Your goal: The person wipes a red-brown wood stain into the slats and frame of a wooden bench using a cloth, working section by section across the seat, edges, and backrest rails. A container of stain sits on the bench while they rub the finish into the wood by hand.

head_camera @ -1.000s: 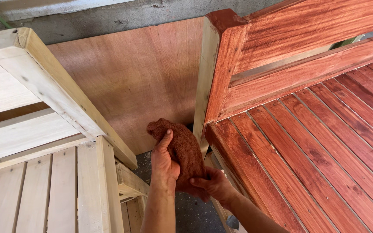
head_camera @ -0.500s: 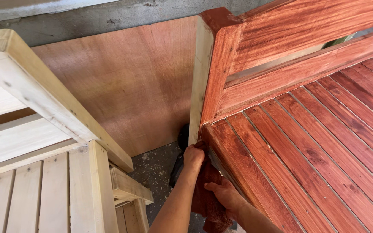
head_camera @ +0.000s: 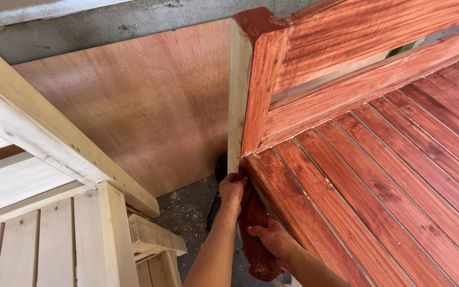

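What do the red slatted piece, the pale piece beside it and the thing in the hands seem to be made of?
Red slatted frame: wood, judging by its grain and knots, with a glossy reddish-brown stain.
Pale frame: bare, unfinished wood, light with visible grain.
Rag, held by the left hand and right hand: apparently soft, nubby cloth, stained reddish-brown.

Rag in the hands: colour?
Reddish-brown rag, stained like the bench; head view.

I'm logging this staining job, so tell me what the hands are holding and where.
Both hold a reddish-brown rag against the stained bench's side rail: the left hand has its upper end, the right hand its lower part.
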